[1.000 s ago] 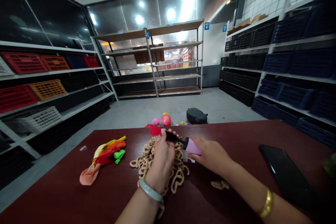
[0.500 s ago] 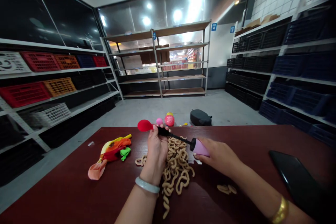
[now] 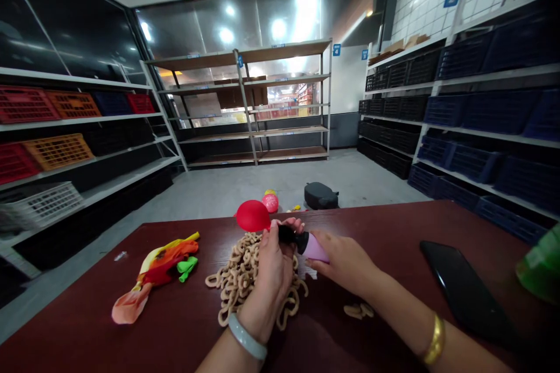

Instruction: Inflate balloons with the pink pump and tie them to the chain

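Observation:
A red balloon, partly inflated, sits at the left end of a hand balloon pump. My left hand is closed around the pump's black front part, by the balloon's neck. Its fingers partly hide where balloon and pump meet. Wrapped around the pump's lilac body is my right hand. The body is pushed close to the left hand. Beneath and beside my left hand lies a heap of tan, curly snack-like pieces.
Limp coloured balloons and a green one lie at the table's left. At right are a few loose tan pieces, a black phone-like slab and a green object. Beyond the table, a dark bag-like object and a pink ball rest on the floor.
The red balloon has grown larger and rounder. My right hand has pushed the pump body toward my left hand, hiding the black rod. The view has shifted rightward.

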`<state>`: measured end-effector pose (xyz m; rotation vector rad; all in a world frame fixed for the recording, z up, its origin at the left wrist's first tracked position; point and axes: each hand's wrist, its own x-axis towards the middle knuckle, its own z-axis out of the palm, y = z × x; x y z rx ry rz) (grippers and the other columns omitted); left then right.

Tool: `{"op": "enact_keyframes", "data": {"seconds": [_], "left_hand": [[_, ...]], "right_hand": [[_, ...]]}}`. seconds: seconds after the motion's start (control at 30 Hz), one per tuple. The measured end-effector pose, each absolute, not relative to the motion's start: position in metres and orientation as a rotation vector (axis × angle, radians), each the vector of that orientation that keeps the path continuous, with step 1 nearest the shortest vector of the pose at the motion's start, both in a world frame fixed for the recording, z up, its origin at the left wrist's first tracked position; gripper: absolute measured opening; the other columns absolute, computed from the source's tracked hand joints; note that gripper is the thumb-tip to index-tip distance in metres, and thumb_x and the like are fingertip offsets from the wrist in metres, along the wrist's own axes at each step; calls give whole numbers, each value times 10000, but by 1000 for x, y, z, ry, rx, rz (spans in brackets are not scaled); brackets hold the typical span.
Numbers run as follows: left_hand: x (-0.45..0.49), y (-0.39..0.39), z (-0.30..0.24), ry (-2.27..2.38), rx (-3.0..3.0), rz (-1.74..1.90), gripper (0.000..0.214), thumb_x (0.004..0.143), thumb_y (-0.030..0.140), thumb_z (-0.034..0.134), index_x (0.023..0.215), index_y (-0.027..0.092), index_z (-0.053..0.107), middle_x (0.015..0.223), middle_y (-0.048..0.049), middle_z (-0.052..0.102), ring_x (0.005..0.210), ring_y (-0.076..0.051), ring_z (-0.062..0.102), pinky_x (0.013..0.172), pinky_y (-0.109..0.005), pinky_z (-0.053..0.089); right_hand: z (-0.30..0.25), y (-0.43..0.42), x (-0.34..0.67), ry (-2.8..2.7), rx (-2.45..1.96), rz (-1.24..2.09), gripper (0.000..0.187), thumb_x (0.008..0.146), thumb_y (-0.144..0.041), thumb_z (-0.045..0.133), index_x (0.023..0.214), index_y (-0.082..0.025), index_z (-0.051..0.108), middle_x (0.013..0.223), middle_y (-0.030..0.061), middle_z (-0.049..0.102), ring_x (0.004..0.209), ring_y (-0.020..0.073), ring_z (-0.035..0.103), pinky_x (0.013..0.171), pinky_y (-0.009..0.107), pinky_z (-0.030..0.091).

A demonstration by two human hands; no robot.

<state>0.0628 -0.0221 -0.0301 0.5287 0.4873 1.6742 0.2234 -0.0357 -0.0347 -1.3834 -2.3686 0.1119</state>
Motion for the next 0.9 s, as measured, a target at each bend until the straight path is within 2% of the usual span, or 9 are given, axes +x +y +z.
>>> {"op": "enact_keyframes", "data": {"seconds": [0.13,0.23,0.5,0.67,0.9], "left_hand": [[63,-25,-26,456,550,1703,179,813,296,684,822,164,563,778,-32,602,695,-144,588,713,-317,507],[59,-25,-21,448,583,1730,189,816,293,680,799,170,538,750,-15,556,657,-129,544,638,-280,482],[8,-4,-7,406,580,1863,183,817,262,664,774,168,513,720,-15,522,634,-144,523,574,-278,436],[-32,7,-2,416,527,1973,150,846,246,619,780,173,506,687,-9,516,609,-143,518,569,-273,428],[-13,10,-10,430,506,1997,171,834,246,635,755,169,504,675,-7,514,601,-136,509,559,-263,412]], "right_hand": [[-31,-40,218,-2348,-1360,152,556,871,-498,565,1331,-208,446,1195,115,639,1029,311,628,815,401,451],[-30,-41,214,-2331,-1342,207,565,866,-531,564,1328,-227,450,1187,104,645,1045,300,623,828,391,448],[-33,-36,218,-2356,-1351,200,584,853,-556,565,1319,-216,475,1216,123,633,1078,306,604,853,406,441],[-34,-31,225,-2390,-1340,192,526,844,-527,584,1275,-236,503,1178,99,655,1052,294,617,837,390,436],[-32,-30,230,-2447,-1461,118,471,863,-556,535,1175,-203,525,1081,115,678,931,299,651,746,369,424]]}}
